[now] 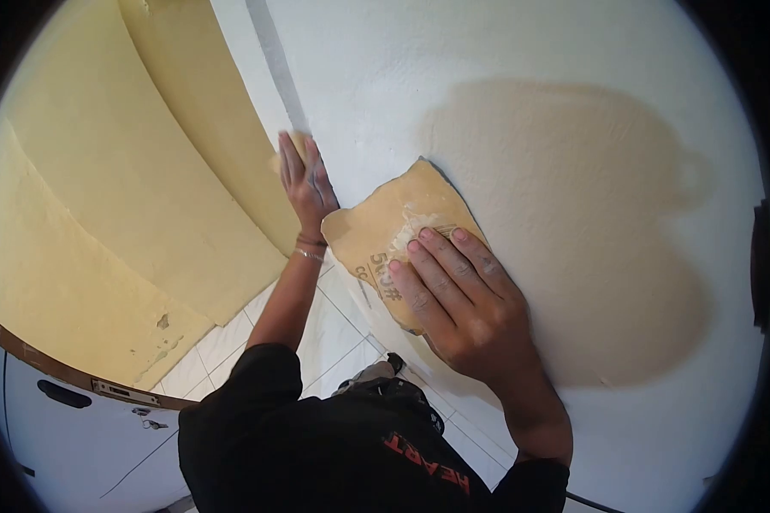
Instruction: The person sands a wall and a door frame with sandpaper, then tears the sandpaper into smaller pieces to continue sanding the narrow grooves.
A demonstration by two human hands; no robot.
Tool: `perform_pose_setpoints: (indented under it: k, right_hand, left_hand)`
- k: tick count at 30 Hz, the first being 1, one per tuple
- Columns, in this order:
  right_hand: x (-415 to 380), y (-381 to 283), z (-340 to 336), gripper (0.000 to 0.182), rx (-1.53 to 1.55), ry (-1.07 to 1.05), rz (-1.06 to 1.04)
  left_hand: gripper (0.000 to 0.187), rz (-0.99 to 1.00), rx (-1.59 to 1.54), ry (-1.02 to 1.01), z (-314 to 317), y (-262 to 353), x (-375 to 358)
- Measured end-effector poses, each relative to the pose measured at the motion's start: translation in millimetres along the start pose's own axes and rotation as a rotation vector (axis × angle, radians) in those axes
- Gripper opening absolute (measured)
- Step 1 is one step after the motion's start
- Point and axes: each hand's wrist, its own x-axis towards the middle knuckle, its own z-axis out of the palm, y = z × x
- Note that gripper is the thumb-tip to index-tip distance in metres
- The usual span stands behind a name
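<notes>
A torn sheet of sandpaper [359, 224] lies against the white wall, its tan printed back facing me and some white dust on it. My right hand [475, 308] presses it to the wall with the fingers laid flat across it. Up and to the left, my left hand [306, 179] is at the wall's edge, a bracelet on its wrist. Between its fingers is a tan folded piece [299, 144], mostly hidden, whose kind I cannot make out.
The white wall [573, 171] fills the right side and carries my shadow. A yellow wall [111, 171] with peeling paint stands to the left. Below it are floor tiles [338, 316] and a door [77, 445] with keys [154, 424] in its lock.
</notes>
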Motion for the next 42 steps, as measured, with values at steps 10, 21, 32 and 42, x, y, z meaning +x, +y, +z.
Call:
perform_pose_setpoints:
  k: [10,21,32,42]
  right_hand:
    - [-1,0,4,0.02,-0.038,0.043,-0.002]
    - [-2,0,2,0.02,-0.059,0.025,0.0]
    - [-1,-2,-3,0.018,-0.054,-0.032,0.028]
    - [-1,-2,-5,0.025,-0.078,-0.107,0.003]
  left_hand:
    - [0.042,0.055,0.035,-0.006,1,6,48]
    - [0.043,0.141,0.088,-0.037,-7,-8,53]
    - [0.042,0.121,0.121,-0.079,-14,-9,7]
    - [0.039,0.03,0.114,-0.132,-13,-12,-23]
